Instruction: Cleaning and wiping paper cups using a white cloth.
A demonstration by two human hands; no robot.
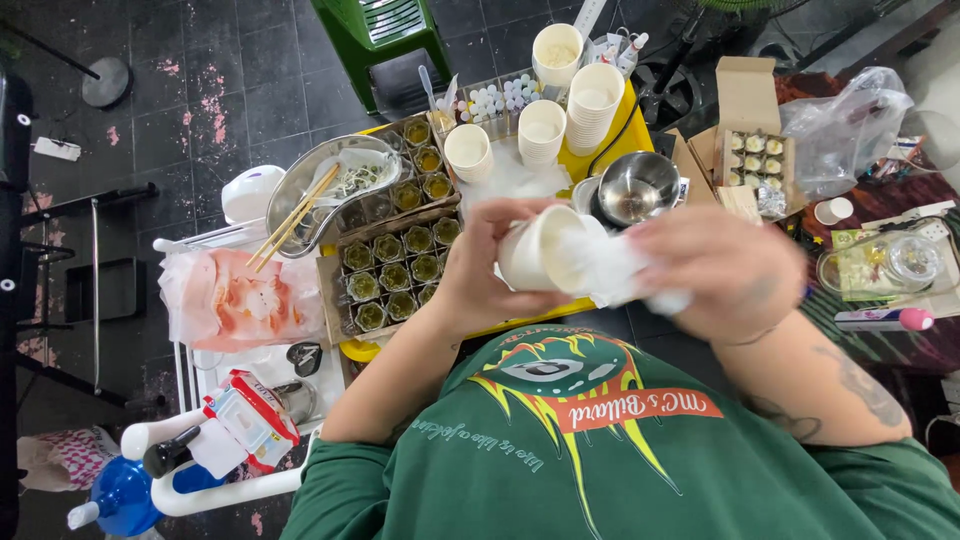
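My left hand (478,268) grips a white paper cup (533,252) held on its side above the yellow tray (596,160). My right hand (718,268) presses a wad of white tissue (612,268) into the cup's mouth. The picture is blurred around my right hand. Below my arms shows my green printed shirt (590,450).
Cardboard trays of small glass jars (395,265) lie left of the cup, beside a steel bowl with chopsticks (330,185). Stacks of white paper cups (592,105) stand behind. A steel pot (635,187), an open carton of jars (755,155) and a plastic bag (845,125) sit right.
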